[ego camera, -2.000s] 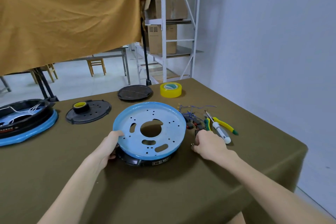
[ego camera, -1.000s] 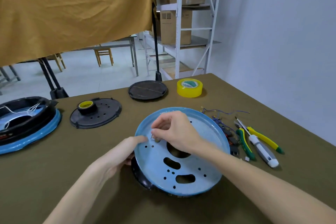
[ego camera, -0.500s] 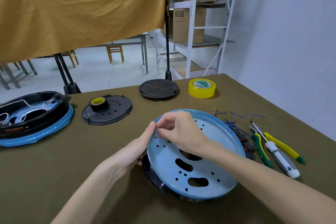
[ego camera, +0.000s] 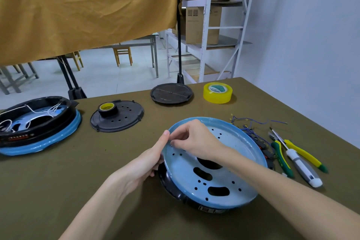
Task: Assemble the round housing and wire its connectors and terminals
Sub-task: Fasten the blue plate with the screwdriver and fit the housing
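Your left hand [ego camera: 144,165] holds the near-left edge of the housing [ego camera: 214,163], thumb stretched up along the blue rim and the other fingers tucked beside the black base below it. Your right hand [ego camera: 196,140] reaches across the blue plate with fingers curled, thumb and forefinger pinched together just above a small hole near the left rim; whatever they pinch is too small to make out. The housing sits on the table [ego camera: 58,191] right in front of you, blue perforated plate uppermost, black base showing under its near edge. Just right of it lies a tangle of blue wires [ego camera: 251,122] with small terminals, touching the housing's far-right side. Beside the wires lie green pliers [ego camera: 280,154], a white screwdriver [ego camera: 300,165] and a yellow-handled tool [ego camera: 303,154], all side by side. At the far edge of the table stands a yellow tape roll [ego camera: 217,92], with a black disc [ego camera: 171,93] to its left. Further left, a larger black perforated cover [ego camera: 118,118] carries a small black tape roll [ego camera: 108,109] on top. At the far left sits a second housing [ego camera: 37,124], black ring up on a blue rim, with white wires [ego camera: 29,111] looped inside it.
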Motion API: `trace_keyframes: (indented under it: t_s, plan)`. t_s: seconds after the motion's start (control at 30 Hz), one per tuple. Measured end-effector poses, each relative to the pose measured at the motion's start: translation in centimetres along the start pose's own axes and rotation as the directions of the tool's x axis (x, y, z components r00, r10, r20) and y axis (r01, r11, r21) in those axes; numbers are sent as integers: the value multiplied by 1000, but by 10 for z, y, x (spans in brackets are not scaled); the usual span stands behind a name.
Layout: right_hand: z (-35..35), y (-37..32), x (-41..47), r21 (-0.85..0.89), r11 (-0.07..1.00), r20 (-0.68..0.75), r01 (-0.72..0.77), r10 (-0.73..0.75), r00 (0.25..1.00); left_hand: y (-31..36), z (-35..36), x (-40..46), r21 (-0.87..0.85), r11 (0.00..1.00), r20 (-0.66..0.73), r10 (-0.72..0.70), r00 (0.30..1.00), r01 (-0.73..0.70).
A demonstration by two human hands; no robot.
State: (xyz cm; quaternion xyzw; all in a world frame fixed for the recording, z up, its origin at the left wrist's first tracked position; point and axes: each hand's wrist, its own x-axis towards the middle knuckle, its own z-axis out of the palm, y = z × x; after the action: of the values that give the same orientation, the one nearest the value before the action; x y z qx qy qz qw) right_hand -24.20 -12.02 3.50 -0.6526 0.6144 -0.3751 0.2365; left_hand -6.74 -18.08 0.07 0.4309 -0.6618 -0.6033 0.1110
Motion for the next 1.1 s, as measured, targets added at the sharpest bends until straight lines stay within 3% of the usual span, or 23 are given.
trace_keyframes:
  t_s: [0.23, 0.43, 0.57, 0.73, 1.1]
  plan:
    - [-7, -9, 3, -74, 993, 57, -97, 101, 993, -9, -3, 3, -21, 998, 12, -64, 998, 65]
    - [4, -18, -6, -212, 977, 49, -3, 14, 999, -7, -2, 0, -62, 996, 32, -64, 997, 66]
    - [8, -14, -12, -237, 971, -44, -30, 20, 999, -10, -1, 2, -63, 994, 26, -91, 996, 92]
    - [9, -15, -17, -245, 969, -4, 5, -7, 1000, -9, -1, 3, -72, 994, 46, -80, 996, 84]
    - [6, -16, -15, -350, 937, -62, -6, -17, 998, -8, -3, 5, -106, 990, 40, -94, 995, 98]
